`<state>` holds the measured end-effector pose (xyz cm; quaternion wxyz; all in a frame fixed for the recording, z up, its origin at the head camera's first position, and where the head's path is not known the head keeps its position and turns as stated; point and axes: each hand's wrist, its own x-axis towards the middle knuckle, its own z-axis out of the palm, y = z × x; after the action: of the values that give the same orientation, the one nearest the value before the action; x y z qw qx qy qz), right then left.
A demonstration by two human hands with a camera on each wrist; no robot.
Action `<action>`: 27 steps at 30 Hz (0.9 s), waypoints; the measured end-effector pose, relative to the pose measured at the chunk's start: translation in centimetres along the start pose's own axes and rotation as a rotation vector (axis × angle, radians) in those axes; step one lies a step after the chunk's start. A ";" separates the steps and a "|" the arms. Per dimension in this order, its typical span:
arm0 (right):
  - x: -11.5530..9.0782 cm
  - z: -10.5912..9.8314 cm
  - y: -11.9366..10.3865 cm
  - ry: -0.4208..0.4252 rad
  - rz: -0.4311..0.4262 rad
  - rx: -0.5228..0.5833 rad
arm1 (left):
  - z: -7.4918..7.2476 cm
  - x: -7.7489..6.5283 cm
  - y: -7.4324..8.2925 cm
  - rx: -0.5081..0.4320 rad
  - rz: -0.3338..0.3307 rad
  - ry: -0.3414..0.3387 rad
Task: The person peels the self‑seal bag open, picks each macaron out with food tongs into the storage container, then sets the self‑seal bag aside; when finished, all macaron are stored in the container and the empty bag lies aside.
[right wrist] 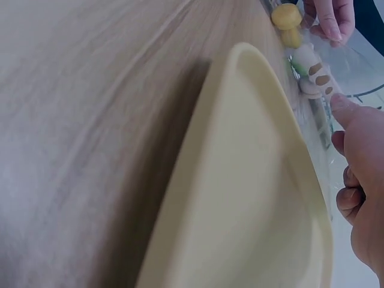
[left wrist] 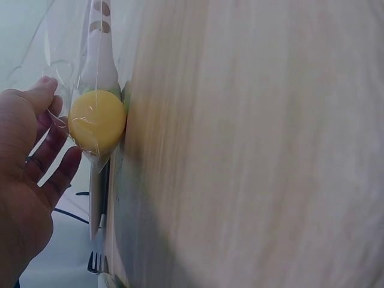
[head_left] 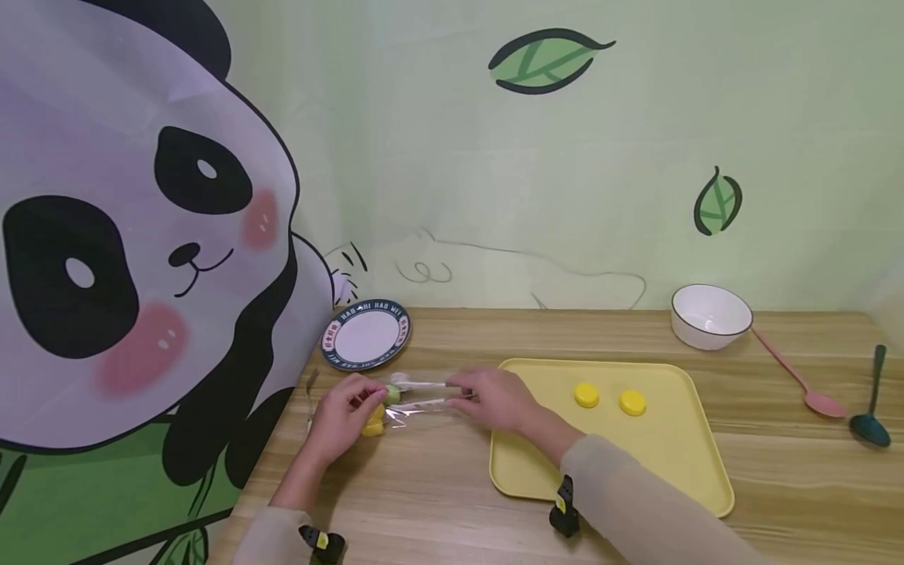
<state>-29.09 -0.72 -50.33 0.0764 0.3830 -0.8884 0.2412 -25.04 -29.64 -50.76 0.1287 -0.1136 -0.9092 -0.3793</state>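
A clear plastic bag (head_left: 422, 406) is stretched between both hands above the wooden table. My left hand (head_left: 339, 420) pinches the film at its left end between thumb and fingers. At the other end, my right hand (head_left: 497, 396) pinches the plastic edge, its thumb near a white piece with brown spots (right wrist: 320, 75). That piece and a toy mushroom with a round yellow cap (left wrist: 97, 122) show through the film. Something light green (head_left: 392, 394) sits beside the left fingertips. Exactly how the pieces lie inside the bag is hard to tell through the reflections.
A yellow tray (head_left: 607, 463) lies on the right, carrying two yellow discs (head_left: 586, 395). Behind the bag is a dark-rimmed plate (head_left: 366, 336). Toward the far right stand a white bowl (head_left: 709, 318), a pink spoon (head_left: 825, 403) and a dark ladle (head_left: 870, 430).
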 end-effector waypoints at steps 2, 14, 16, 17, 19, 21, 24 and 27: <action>0.0 0.2 -0.1 -0.018 0.016 -0.007 | 0.0 0.0 0.0 0.000 -0.001 -0.001; -0.8 0.1 0.0 0.000 0.071 -0.030 | 0.2 0.0 -0.2 -0.006 0.011 0.016; -1.2 0.0 0.3 0.011 0.077 -0.028 | 0.2 0.0 -0.3 0.000 0.024 0.020; -1.4 -0.1 0.4 0.018 0.080 -0.028 | 0.1 0.0 -0.3 -0.001 0.027 0.021; -1.9 -0.6 0.7 0.026 0.087 -0.014 | 0.1 0.0 -0.3 0.006 0.029 0.021; -2.6 -1.1 1.0 0.039 0.090 -0.013 | 0.0 -0.1 -0.3 0.007 0.022 0.020; -4.0 -2.4 1.5 0.047 0.086 -0.010 | 0.0 -0.2 -0.3 0.008 0.011 0.017; -5.7 -3.6 2.5 0.058 0.088 -0.020 | 0.0 -0.2 -0.3 0.000 0.007 0.018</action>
<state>-27.07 6.14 -49.94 0.0953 0.3355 -0.9043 0.2463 -24.95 -29.82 -51.00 0.1383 -0.1134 -0.9076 -0.3798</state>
